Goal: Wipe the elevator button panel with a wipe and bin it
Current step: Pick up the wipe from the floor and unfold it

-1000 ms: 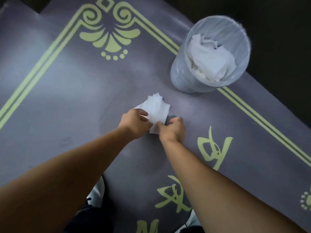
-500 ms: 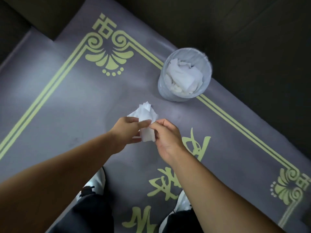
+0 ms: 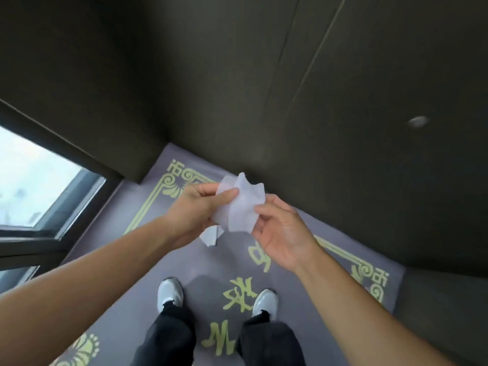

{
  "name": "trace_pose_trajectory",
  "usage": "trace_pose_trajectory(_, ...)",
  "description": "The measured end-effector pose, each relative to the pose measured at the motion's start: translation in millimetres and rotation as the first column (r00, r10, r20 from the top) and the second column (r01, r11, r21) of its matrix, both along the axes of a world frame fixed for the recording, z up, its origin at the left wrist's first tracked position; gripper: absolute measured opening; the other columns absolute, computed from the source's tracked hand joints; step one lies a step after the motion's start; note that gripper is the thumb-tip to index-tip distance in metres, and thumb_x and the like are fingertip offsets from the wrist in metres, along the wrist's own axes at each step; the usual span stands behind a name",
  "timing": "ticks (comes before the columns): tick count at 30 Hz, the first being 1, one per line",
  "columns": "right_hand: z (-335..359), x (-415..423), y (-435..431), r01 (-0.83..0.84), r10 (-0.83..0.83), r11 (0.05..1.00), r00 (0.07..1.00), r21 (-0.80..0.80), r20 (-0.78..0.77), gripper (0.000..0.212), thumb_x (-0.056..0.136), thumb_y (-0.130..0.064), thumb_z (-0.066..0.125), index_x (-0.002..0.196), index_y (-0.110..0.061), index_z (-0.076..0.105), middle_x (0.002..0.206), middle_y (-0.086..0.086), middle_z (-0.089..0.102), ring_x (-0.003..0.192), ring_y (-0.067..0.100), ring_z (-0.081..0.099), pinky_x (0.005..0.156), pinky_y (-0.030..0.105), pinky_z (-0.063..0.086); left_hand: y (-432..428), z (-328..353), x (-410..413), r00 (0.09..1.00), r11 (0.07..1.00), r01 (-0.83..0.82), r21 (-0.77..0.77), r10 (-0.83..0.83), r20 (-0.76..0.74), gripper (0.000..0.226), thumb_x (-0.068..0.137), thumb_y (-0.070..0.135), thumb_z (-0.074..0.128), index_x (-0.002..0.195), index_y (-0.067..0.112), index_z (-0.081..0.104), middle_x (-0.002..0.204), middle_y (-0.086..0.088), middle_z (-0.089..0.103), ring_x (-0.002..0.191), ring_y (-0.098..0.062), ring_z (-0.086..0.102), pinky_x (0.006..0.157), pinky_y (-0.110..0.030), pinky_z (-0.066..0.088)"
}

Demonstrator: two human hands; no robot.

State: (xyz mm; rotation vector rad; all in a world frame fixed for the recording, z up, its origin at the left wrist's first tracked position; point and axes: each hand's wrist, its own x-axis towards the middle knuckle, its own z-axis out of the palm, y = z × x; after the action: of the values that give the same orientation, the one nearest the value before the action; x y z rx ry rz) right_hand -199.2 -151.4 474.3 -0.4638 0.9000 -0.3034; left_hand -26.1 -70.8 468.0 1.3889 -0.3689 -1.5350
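Pinching wipe (image 3: 241, 204) between both hands (no container visible).

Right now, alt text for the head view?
Both hands, the left hand and right hand, hold a white wipe at chest height above a grey floor mat with yellow patterns. Dark walls stand behind; grey shoes show below.

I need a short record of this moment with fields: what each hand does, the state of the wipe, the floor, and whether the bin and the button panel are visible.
left hand: pinches the wipe's left edge
right hand: pinches the wipe's right edge
wipe: white, crumpled, held between both hands above the floor
floor mat: grey with yellow-green border and characters
shoes: light-coloured, both on the mat
bin: not in view
button panel: not in view
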Motion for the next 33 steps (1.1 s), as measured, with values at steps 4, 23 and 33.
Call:
trace_pose_trajectory(4, 140, -26, -17, -0.054, 0.061, 0.987, 0.997, -0.153, 0.043, 0.032, 0.094, -0.01, 0.062, 0.125, -0.004, 0.067, 0.123, 0.019, 0.071, 0.11, 0.031, 0.068, 0.096, 0.045, 0.054, -17, 143, -25, 0.983, 0.985, 0.118, -0.127, -0.097, 0.158, 0.046, 0.086, 0.034, 0.068, 0.108, -0.006, 0.076, 0.114, -0.032, 0.073, 0.096, -0.033, 0.072, 0.089, -0.046, 0.056)
trace_pose_trajectory(23, 420, -112, -44, 0.162, -0.339, 0.705, 0.932, -0.69, -0.127, 0.021, 0.087, -0.001, 0.068, 0.107, -0.011, 0.069, 0.095, 0.004, 0.079, 0.089, 0.026, 0.077, 0.082, 0.041, 0.064, -60, 451, -114, 0.814, 0.88, 0.316, -0.356, -0.059, 0.578, 0.04, 0.108, 0.02, 0.047, 0.104, -0.008, 0.075, 0.107, -0.025, 0.076, 0.095, -0.038, 0.074, 0.088, -0.048, 0.058)
trace_pose_trajectory(33, 425, -145, -53, 0.223, -0.319, 0.706, 0.948, -0.672, -0.021, 0.032, 0.088, -0.006, 0.071, 0.118, -0.014, 0.064, 0.114, 0.011, 0.076, 0.103, 0.028, 0.074, 0.093, 0.053, 0.058, -88, 489, -174, 0.623, 0.841, 0.52, -0.149, -0.255, 0.739, 0.044, 0.109, 0.024, 0.043, 0.096, -0.005, 0.073, 0.108, -0.026, 0.071, 0.094, -0.031, 0.07, 0.098, -0.049, 0.051)
